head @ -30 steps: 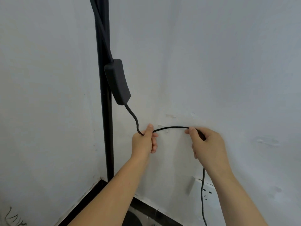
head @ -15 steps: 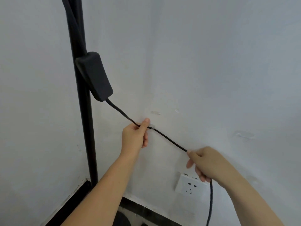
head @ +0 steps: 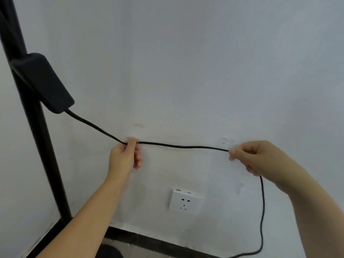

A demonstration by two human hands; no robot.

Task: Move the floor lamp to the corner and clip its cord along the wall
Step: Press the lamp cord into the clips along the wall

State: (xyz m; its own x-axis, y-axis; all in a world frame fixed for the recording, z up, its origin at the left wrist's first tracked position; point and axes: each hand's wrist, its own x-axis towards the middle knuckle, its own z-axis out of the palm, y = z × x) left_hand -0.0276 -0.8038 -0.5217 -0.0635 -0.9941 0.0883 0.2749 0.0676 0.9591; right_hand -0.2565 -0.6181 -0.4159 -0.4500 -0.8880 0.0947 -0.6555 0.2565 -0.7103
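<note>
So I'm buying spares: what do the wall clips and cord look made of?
The clips look like clear glossy plastic, nearly see-through against the wall. The cord looks matte black, probably rubber or PVC; it bends smoothly. Neither is certain.

A white square plastic wall socket [head: 185, 202] sits low on the pale painted wall [head: 204, 62], above a black skirting strip [head: 158, 243].

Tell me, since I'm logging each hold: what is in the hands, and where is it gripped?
Both pinch the cord: left hand by the first clip, right hand further along.
</note>
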